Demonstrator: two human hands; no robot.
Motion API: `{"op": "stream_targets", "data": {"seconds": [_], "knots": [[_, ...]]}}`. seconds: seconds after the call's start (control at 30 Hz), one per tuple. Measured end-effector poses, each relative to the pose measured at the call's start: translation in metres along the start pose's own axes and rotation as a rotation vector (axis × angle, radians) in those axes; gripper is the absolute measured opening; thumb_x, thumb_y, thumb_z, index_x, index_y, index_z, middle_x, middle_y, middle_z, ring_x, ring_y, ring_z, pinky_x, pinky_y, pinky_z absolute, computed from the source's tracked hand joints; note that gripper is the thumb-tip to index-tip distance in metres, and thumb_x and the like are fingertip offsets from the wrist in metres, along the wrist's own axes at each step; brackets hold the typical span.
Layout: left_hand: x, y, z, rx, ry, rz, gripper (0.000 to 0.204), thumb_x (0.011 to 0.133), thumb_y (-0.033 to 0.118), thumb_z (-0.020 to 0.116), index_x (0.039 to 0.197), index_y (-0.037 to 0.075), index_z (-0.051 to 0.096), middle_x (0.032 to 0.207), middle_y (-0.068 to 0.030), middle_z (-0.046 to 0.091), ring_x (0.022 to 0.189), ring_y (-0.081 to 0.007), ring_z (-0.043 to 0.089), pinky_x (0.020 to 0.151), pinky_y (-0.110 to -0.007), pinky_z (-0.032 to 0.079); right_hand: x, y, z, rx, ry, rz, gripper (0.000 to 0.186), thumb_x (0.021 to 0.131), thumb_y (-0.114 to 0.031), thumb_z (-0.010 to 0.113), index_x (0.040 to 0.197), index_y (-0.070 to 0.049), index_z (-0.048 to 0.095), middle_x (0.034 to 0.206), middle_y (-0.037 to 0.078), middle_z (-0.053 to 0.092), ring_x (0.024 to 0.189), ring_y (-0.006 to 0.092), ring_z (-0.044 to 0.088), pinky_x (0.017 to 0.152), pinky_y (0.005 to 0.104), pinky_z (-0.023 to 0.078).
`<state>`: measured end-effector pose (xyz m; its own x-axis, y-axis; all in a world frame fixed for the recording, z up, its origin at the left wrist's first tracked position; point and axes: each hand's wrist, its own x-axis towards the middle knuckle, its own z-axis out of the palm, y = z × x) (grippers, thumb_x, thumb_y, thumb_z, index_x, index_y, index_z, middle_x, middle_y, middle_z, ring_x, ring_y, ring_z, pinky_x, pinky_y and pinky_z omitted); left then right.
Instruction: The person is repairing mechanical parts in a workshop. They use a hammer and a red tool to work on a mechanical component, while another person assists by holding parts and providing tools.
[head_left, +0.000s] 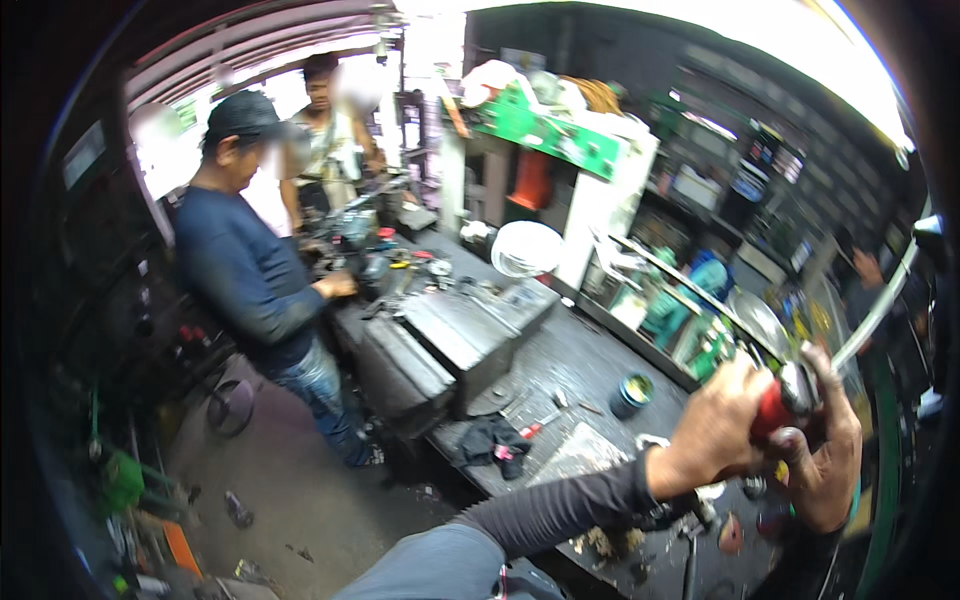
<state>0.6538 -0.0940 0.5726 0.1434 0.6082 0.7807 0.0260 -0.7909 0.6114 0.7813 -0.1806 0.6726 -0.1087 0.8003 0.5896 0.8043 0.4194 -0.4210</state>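
Note:
Above the right end of the dark workbench, both my hands are closed round a red tool with a rounded silver metal head; its exact kind cannot be made out. My left hand wraps the red body from the left. On the other side, my right hand grips it with fingers over the metal head and the thumb below. Much of the tool is hidden by my hands. Nearby on the bench are a blue-green can, a red-handled tool and a black cloth.
A large grey metal block-shaped fixture stands on the bench's near-left edge. Beyond it a person in a dark blue shirt works at the bench, and another person stands behind. A cluttered shelf rack borders the bench's far side.

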Motion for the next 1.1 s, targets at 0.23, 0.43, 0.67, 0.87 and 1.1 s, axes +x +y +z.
{"op": "stream_targets", "data": {"seconds": [0.23,0.43,0.67,0.87,1.1], "knots": [[-0.037,-0.031,-0.023,-0.553,-0.477,-0.107,0.065,0.085,-0.002,0.064,0.145,0.005,0.042,0.098,-0.0194,0.068,0.089,-0.037,0.069,0.076,-0.042,0.052,0.054,-0.035,-0.011,0.023,-0.517,-0.34,0.033,0.068,-0.012,0.077,0.098,-0.007,0.063,0.096,0.012,0.055,0.088,0.0279,0.056,0.081,0.0369,0.045],[-0.044,-0.026,-0.029,-0.304,-0.441,-0.143,0.032,0.082,0.007,0.07,0.113,0.002,0.065,0.096,-0.0206,0.069,0.089,-0.0364,0.067,0.079,-0.044,0.052,0.048,-0.044,-0.02,-0.235,-0.548,-0.243,0.04,0.089,-0.004,0.074,0.126,-0.001,0.058,0.107,0.015,0.063,0.104,0.0285,0.064,0.094,0.0366,0.05],[-0.043,-0.029,-0.032,-0.641,-0.364,-0.116,0.036,0.079,-0.002,0.067,0.115,0.0,0.063,0.087,-0.0199,0.069,0.081,-0.0357,0.068,0.075,-0.042,0.052,0.065,-0.039,-0.017,-0.06,-0.721,-0.348,0.027,0.067,-0.014,0.079,0.088,-0.007,0.063,0.11,0.013,0.054,0.095,0.0267,0.055,0.083,0.0357,0.046],[-0.045,-0.032,-0.033,-0.422,-0.299,-0.157,0.035,0.071,0.001,0.079,0.1,-0.002,0.06,0.08,-0.018,0.066,0.072,-0.0336,0.065,0.065,-0.042,0.049,0.051,-0.054,-0.014,-0.265,-0.552,-0.242,0.026,0.091,-0.006,0.07,0.114,-0.001,0.06,0.104,0.018,0.06,0.09,0.0339,0.062,0.079,0.0406,0.05],[-0.047,-0.025,-0.022,-0.681,-0.254,-0.123,0.032,0.077,-0.006,0.07,0.107,-0.003,0.06,0.078,-0.0203,0.064,0.076,-0.035,0.066,0.069,-0.042,0.05,0.062,-0.056,-0.021,-0.1,-0.73,-0.417,0.021,0.089,-0.004,0.072,0.106,-0.002,0.061,0.102,0.014,0.059,0.086,0.0224,0.058,0.08,0.0382,0.05]]}}
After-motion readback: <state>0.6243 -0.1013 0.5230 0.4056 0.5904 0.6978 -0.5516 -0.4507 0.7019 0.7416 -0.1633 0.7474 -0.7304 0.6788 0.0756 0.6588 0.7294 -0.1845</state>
